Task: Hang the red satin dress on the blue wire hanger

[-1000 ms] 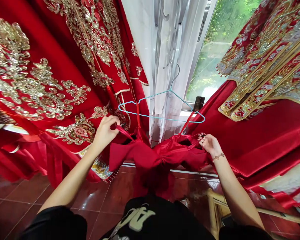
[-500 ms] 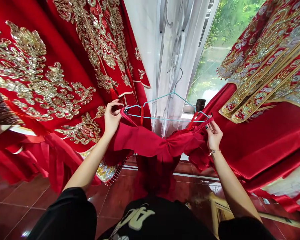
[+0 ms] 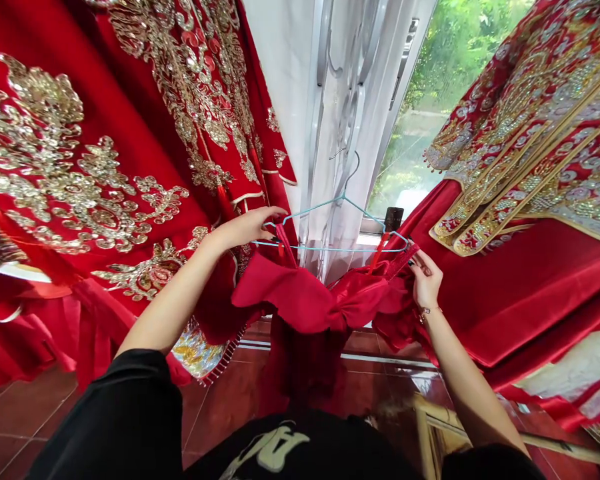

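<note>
A red dress (image 3: 305, 300) with a pleated, bow-like bodice hangs from a light blue wire hanger (image 3: 344, 197) in front of me. My left hand (image 3: 245, 228) is closed at the hanger's left end, its fingertips pinching the dress's left shoulder strap (image 3: 286, 244). With my right hand (image 3: 427, 280) I pinch the right strap (image 3: 401, 261) beside the hanger's right end. Thin red ribbon loops also hang over the hanger's bar. Its metal hook points up, near the pale curtain. The dress's lower part falls in shadow toward the floor.
Red garments with gold sequin embroidery (image 3: 105, 193) hang close on the left. A beaded red-and-gold jacket (image 3: 520, 147) hangs on the right over red satin. Behind are a white curtain (image 3: 280, 40), metal rack bars and a window (image 3: 430, 93). A wooden frame (image 3: 425, 427) stands at lower right.
My left hand has moved right and inward along the hanger, and the left strap now stands more upright near the hanger's notch. The bodice's left side sags lower. My right hand keeps its pinch.
</note>
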{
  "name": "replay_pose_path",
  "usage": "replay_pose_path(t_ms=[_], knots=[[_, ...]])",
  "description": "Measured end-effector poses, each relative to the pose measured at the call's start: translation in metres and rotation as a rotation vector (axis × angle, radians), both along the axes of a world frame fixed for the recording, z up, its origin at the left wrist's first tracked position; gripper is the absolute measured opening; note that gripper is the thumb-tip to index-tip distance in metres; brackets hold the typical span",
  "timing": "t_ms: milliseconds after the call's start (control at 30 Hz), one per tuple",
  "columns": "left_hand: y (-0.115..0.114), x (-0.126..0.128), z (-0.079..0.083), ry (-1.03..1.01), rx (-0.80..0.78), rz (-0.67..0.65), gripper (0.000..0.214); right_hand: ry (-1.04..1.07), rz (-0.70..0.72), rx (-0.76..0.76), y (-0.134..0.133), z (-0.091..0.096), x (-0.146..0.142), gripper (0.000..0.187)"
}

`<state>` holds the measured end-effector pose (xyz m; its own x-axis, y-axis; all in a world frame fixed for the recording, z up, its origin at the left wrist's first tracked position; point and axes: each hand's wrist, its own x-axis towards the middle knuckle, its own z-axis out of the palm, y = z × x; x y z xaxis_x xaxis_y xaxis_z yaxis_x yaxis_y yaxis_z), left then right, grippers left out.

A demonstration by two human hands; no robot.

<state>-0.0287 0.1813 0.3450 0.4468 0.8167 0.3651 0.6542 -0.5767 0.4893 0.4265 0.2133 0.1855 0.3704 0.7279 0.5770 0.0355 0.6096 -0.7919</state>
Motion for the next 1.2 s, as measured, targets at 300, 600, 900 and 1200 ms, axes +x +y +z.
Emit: replay_pose_path(t_ms=[300, 600, 900, 1200], knots=[[-0.041, 0.030, -0.013, 0.007, 0.075, 0.308, 0.044, -0.103, 0.000, 0.036, -0.015, 0.015, 0.016, 0.030], [0.003, 0.034, -0.052, -0.258, 0.342, 0.352, 0.018, -0.264, 0.027, 0.021, -0.007, 0.060, 0.006, 0.028], [-0.016, 0.040, -0.068, -0.300, 0.539, 0.466, 0.024, -0.391, -0.125, 0.236, -0.019, 0.105, -0.029, 0.021], [-0.093, -0.012, -0.085, 0.150, 0.454, 0.323, 0.023, -0.934, 0.209, 0.106, -0.032, 0.068, 0.008, 0.032]])
